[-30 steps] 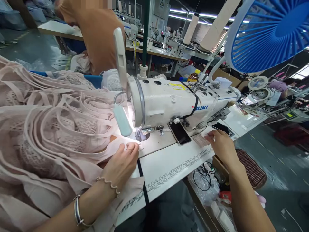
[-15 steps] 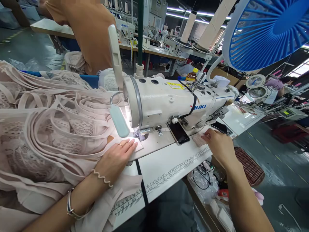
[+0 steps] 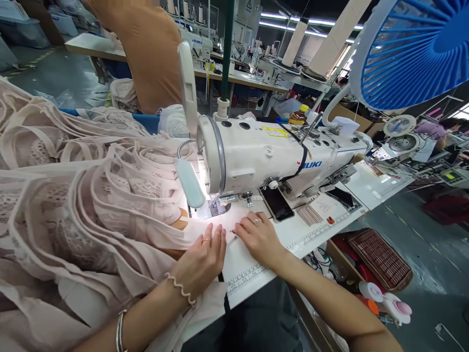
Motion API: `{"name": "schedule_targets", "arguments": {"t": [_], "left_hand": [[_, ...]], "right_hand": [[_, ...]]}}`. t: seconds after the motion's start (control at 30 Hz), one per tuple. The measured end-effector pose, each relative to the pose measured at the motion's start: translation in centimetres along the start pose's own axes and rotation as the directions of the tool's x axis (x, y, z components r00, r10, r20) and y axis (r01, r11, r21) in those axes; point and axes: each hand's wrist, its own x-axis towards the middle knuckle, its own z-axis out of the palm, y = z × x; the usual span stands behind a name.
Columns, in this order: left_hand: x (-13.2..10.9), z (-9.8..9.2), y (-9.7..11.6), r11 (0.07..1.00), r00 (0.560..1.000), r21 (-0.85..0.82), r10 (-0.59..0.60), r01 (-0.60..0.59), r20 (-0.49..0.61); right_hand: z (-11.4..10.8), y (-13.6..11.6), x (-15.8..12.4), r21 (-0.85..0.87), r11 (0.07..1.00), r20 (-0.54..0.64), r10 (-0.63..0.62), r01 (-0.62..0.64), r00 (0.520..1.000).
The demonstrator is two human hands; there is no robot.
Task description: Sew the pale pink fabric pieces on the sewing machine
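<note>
My left hand (image 3: 202, 259) lies flat, fingers together, on the end of a pale pink fabric strip (image 3: 190, 235) in front of the presser foot (image 3: 217, 205) of a white Juki sewing machine (image 3: 264, 156). My right hand (image 3: 258, 237) rests just to the right of it, its fingers bent and pinched at the strip's edge on something small that I cannot make out. A big heap of pink lace garments (image 3: 91, 205) fills the table to the left. A stack of small labels (image 3: 309, 214) lies to the right of my right hand.
A phone (image 3: 278, 204) lies under the machine arm. The white table (image 3: 252, 266) has a printed ruler along its front edge. A blue fan (image 3: 410, 49) hangs at top right. A person in orange (image 3: 154, 54) stands behind the machine. A woven basket (image 3: 381, 256) sits at lower right.
My right hand left the stack of labels and came left to the fabric beside my left hand. My left hand slid slightly towards me along the strip.
</note>
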Motion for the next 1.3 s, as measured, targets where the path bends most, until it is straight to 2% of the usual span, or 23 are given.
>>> {"name": "schedule_targets", "arguments": {"t": [0.03, 0.1, 0.17, 0.23, 0.3, 0.4, 0.47, 0.53, 0.6, 0.67, 0.73, 0.83, 0.97, 1.2, 1.3], "left_hand": [[-0.1, 0.1, -0.3, 0.999, 1.000, 0.027, -0.019, 0.019, -0.001], [-0.4, 0.4, -1.2, 0.998, 0.998, 0.041, -0.056, 0.056, -0.001], [-0.5, 0.8, -2.0, 0.997, 0.997, 0.009, -0.073, 0.073, 0.011], [-0.5, 1.0, -2.4, 0.996, 0.996, -0.022, -0.080, 0.081, 0.040], [-0.5, 1.0, -2.3, 0.996, 0.994, -0.025, -0.088, 0.090, 0.071], [-0.4, 0.9, -2.0, 0.993, 0.990, -0.023, -0.112, 0.114, 0.088], [-0.4, 0.9, -2.0, 0.990, 0.988, -0.056, -0.127, 0.132, 0.083], [-0.5, 1.0, -2.3, 0.980, 0.985, -0.116, -0.153, 0.162, 0.078], [-0.7, 1.3, -2.7, 0.956, 0.970, -0.168, -0.232, 0.241, 0.068], [-0.9, 1.6, -3.0, 0.908, 0.935, -0.222, -0.351, 0.355, 0.057], [-1.0, 1.6, -2.9, 0.862, 0.907, -0.292, -0.417, 0.415, 0.059], [-0.9, 1.4, -2.1, 0.874, 0.939, -0.350, -0.339, 0.336, 0.055], [-0.6, 1.0, -1.1, 0.934, 0.968, -0.256, -0.231, 0.249, 0.101], [-0.1, 1.0, -0.9, 0.974, 0.978, -0.103, -0.192, 0.200, 0.081], [0.3, 1.1, -0.8, 0.975, 0.977, -0.088, -0.198, 0.204, 0.079]], "right_hand": [[0.8, -0.3, 1.0, 0.065, 0.997, 0.053, 0.034, -0.037, 0.998], [1.6, 0.1, 2.5, 0.233, 0.953, 0.163, 0.159, -0.195, 0.974], [1.5, 1.0, 3.5, 0.381, 0.852, 0.269, 0.269, -0.358, 0.925], [1.3, 1.7, 3.8, 0.448, 0.777, 0.342, 0.309, -0.443, 0.888], [1.2, 1.8, 3.7, 0.416, 0.803, 0.343, 0.296, -0.427, 0.891], [1.7, 1.1, 3.6, 0.284, 0.912, 0.284, 0.215, -0.297, 0.934], [2.3, 0.6, 4.0, 0.278, 0.924, 0.275, 0.184, -0.261, 0.944], [2.8, 0.4, 4.5, 0.370, 0.877, 0.286, 0.208, -0.308, 0.935], [3.2, 0.4, 5.0, 0.465, 0.794, 0.298, 0.277, -0.393, 0.913], [3.4, 0.5, 5.2, 0.524, 0.719, 0.306, 0.341, -0.456, 0.889], [3.5, 0.5, 5.1, 0.563, 0.671, 0.308, 0.371, -0.482, 0.876], [3.6, 0.5, 4.9, 0.596, 0.648, 0.289, 0.379, -0.474, 0.879], [3.7, 0.5, 4.9, 0.575, 0.672, 0.250, 0.400, -0.467, 0.882], [3.7, 0.5, 4.9, 0.576, 0.676, 0.250, 0.390, -0.460, 0.886], [3.7, 0.9, 4.3, 0.644, 0.666, 0.189, 0.337, -0.375, 0.922]]}}
